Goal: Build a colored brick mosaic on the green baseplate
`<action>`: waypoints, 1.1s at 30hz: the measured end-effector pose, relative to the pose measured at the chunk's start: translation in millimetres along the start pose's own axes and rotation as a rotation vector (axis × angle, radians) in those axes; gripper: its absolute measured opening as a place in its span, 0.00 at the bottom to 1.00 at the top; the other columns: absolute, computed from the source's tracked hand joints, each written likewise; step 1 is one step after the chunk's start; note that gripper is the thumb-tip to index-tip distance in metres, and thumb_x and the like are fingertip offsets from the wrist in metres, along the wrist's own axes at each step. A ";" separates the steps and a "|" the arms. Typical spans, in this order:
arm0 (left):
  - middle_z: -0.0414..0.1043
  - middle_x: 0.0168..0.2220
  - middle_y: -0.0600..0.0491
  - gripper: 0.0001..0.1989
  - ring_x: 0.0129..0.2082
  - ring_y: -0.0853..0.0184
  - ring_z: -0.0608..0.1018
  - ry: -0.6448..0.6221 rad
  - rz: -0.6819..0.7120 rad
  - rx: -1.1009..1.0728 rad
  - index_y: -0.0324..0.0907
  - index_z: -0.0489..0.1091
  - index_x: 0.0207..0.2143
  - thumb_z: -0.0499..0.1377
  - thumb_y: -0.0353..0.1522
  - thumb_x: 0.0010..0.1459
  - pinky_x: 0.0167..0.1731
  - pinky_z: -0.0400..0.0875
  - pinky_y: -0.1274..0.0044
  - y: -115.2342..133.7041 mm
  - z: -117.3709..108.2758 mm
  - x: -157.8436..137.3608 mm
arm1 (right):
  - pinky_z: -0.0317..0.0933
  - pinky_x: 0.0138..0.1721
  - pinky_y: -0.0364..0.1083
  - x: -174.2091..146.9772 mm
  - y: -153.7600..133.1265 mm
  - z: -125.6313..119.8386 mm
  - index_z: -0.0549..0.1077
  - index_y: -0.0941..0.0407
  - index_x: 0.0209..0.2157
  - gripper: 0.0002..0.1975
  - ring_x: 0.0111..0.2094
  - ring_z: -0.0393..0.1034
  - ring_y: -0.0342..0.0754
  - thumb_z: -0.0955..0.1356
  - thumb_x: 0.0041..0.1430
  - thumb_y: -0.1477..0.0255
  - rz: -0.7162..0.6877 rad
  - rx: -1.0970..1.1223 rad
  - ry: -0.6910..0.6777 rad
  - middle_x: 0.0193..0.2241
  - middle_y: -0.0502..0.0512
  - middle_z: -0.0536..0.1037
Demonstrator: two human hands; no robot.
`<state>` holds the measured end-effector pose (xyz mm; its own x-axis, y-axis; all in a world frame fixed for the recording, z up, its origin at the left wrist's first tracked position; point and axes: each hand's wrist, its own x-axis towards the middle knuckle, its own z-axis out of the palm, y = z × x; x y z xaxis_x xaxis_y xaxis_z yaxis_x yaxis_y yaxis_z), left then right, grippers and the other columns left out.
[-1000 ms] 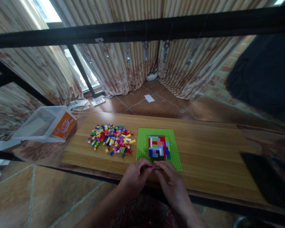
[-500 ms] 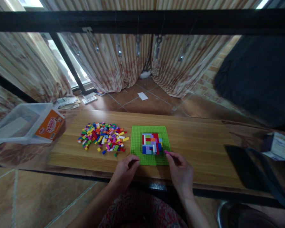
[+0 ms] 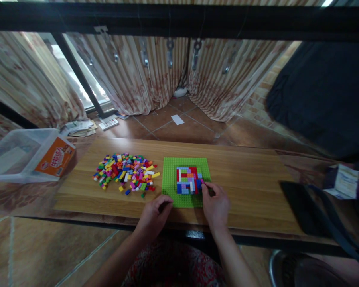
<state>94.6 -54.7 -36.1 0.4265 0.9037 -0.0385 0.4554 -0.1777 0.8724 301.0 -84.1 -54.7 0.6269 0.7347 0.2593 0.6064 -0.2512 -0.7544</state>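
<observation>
A green studded baseplate (image 3: 169, 167) lies on the wooden table, bearing a low block of joined toy bricks (image 3: 188, 180) in red, blue, white, lilac and orange. My right hand (image 3: 215, 205) pinches a small magenta brick (image 3: 202, 181) against the right side of this block, partly covering that side. At the front left corner of the baseplate rests my left hand (image 3: 154, 215), its fingers curled and closed. Its fingertips meet near the plate's edge, and whatever they may hold is hidden. Left of the plate spreads a heap of loose coloured bricks (image 3: 124, 171).
A clear plastic bin (image 3: 24, 153) with an orange label stands at the table's left. A black flat object with a strap (image 3: 302, 207) lies at the right end. A dark rail (image 3: 179, 22) crosses above, before striped curtains (image 3: 155, 79).
My right hand has moved left with the magenta brick, from just off the block to its right side. My left hand stays by the plate's corner. The whole view has shifted slightly.
</observation>
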 end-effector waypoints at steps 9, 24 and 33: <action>0.74 0.30 0.55 0.07 0.31 0.69 0.75 -0.012 0.012 0.008 0.42 0.71 0.33 0.55 0.33 0.60 0.35 0.68 0.78 -3.5 0.4 -0.4 | 0.62 0.40 0.50 1.4 -0.4 -6.9 0.78 0.58 0.32 0.19 0.35 0.72 0.53 0.62 0.61 0.59 -0.023 -0.015 -0.047 0.33 0.61 0.80; 0.74 0.31 0.55 0.07 0.31 0.68 0.75 -0.019 0.000 0.011 0.43 0.71 0.33 0.55 0.35 0.61 0.35 0.68 0.77 -5.4 1.1 -1.4 | 0.57 0.29 0.46 25.9 0.8 -7.3 0.80 0.54 0.30 0.22 0.28 0.72 0.51 0.64 0.57 0.52 0.111 -0.074 -0.162 0.28 0.56 0.81; 0.74 0.31 0.55 0.07 0.32 0.69 0.75 -0.009 -0.006 -0.010 0.42 0.71 0.34 0.55 0.34 0.61 0.35 0.67 0.78 -5.5 2.7 -2.6 | 0.56 0.31 0.46 21.5 1.8 -3.7 0.79 0.54 0.30 0.22 0.29 0.71 0.51 0.62 0.59 0.53 0.089 -0.119 -0.186 0.28 0.56 0.81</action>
<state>93.0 -57.1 -42.2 0.4311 0.9010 -0.0486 0.4507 -0.1683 0.8767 317.4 -71.1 -48.2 0.5865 0.8069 0.0710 0.6131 -0.3849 -0.6899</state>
